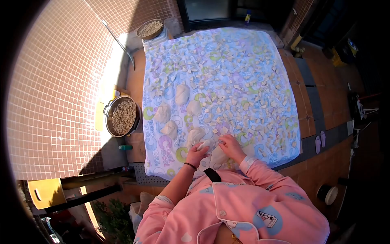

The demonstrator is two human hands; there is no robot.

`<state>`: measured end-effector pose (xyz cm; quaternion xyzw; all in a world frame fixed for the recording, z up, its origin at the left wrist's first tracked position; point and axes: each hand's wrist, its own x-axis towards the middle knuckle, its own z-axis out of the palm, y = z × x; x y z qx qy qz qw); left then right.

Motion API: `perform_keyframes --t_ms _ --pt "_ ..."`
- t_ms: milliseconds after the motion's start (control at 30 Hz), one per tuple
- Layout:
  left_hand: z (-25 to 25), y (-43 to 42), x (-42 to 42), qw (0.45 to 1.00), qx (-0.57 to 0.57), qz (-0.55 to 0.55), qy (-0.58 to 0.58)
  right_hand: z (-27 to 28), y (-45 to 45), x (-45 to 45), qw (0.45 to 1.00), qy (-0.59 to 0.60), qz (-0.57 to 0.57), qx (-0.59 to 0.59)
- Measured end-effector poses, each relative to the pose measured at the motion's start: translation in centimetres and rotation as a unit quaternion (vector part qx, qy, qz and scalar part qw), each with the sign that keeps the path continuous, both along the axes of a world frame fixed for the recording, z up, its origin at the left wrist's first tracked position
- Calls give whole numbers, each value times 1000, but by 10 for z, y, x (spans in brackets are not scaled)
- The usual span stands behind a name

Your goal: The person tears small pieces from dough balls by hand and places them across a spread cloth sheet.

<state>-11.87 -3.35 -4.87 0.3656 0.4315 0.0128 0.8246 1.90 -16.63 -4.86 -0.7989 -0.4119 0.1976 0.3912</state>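
Observation:
A printed white cloth [164, 140] covers a broad low surface before me, with many small pale pieces [224, 130] scattered over it. At its near edge my left hand [198, 154] is closed around a pale dough-like lump [208, 144]. The fingers of my right hand [230, 147] are pinched together at the right side of that lump; what they hold, if anything, is too small to make out. Several larger dough-like lumps lie ahead and to the left, among them a long one [182, 94] and a rounded one [162, 112].
Left of the cloth stands a metal pot [137, 120] full of pale chunks. A round basket [150, 28] of similar pieces is at the far left corner. A green bottle [125, 147] lies near the pot. Purple slippers [320, 141] are on the tiled floor at right.

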Motion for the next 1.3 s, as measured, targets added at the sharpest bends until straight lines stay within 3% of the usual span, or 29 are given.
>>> perform_keyframes --t_ms 33,67,133,233,367,567,633,767,833,967,1067,1133,1300 --pt "-3 0 0 999 39 -21 -2 2 1 -3 990 137 -12 38" --pt "-1 0 0 999 39 -21 -3 5 3 -4 990 136 -13 38" --pt "6 2 1 996 46 -70 13 11 6 -3 958 285 -11 44" --pt "9 5 2 994 22 -109 -8 6 6 4 933 357 30 21" --pt "20 6 5 990 23 -136 12 5 4 7 933 357 54 -2" --pt "17 4 6 989 -2 -139 44 -3 3 0 942 337 9 10" --pt "11 2 7 994 -25 -47 90 -13 5 3 994 89 -63 0" --pt "-3 5 5 995 -27 -12 98 -14 7 4 999 18 -35 -31" --pt "-9 6 1 997 -56 13 60 -21 6 0 997 -76 12 -16" --pt "-5 7 1 994 -90 31 49 -22 6 -2 995 -92 -23 13" --pt "-5 7 -1 992 -115 44 24 -10 9 -2 998 14 -52 -11" --pt "1 7 0 993 -121 7 -2 -4 11 -1 946 322 18 22" --pt "-4 6 1 992 -122 -18 -16 0 8 -3 914 406 5 -10"
